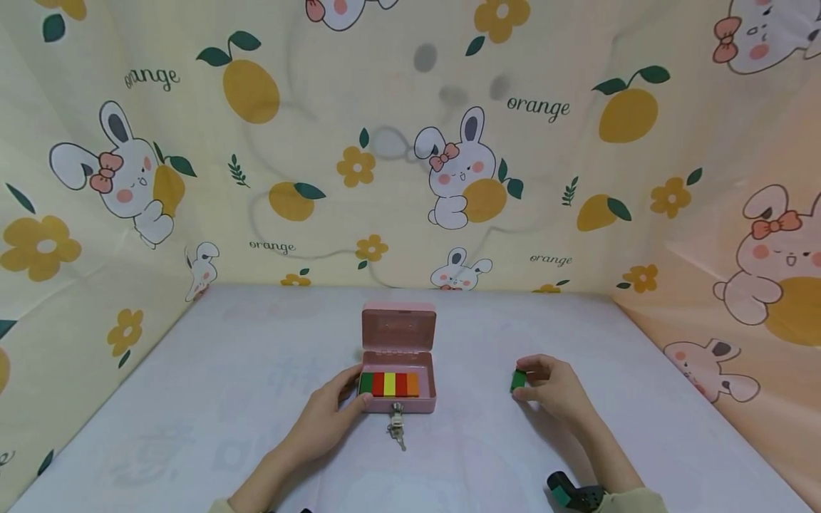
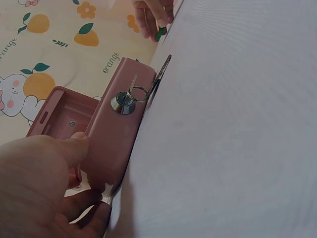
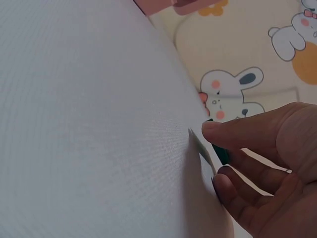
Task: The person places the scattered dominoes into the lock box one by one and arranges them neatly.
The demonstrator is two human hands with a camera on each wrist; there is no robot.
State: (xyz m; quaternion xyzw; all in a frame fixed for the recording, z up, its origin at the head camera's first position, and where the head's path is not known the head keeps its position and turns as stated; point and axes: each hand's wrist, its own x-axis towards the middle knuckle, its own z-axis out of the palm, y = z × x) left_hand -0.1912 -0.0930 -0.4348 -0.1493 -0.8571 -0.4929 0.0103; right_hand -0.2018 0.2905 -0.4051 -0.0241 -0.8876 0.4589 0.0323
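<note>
A pink metal cash box (image 1: 420,405) stands on the table with its lid (image 1: 398,329) raised. Inside lies a row of coloured blocks: a green one (image 1: 366,384), red ones, a yellow one (image 1: 389,385) and an orange one (image 1: 413,385). My left hand (image 1: 323,419) grips the left end of the box, the thumb at its front corner. From the front lock (image 2: 123,102) hang keys on a ring (image 1: 397,432). Right of the box, my right hand (image 1: 556,390) pinches a green block (image 1: 518,381) between thumb and fingers, low over the table.
The white-covered table (image 1: 256,342) runs back to a cream cloth backdrop (image 1: 398,85) printed with rabbits and oranges. Cloth also stands at the left and right sides. A dark strapped device (image 1: 577,493) sits at the right wrist.
</note>
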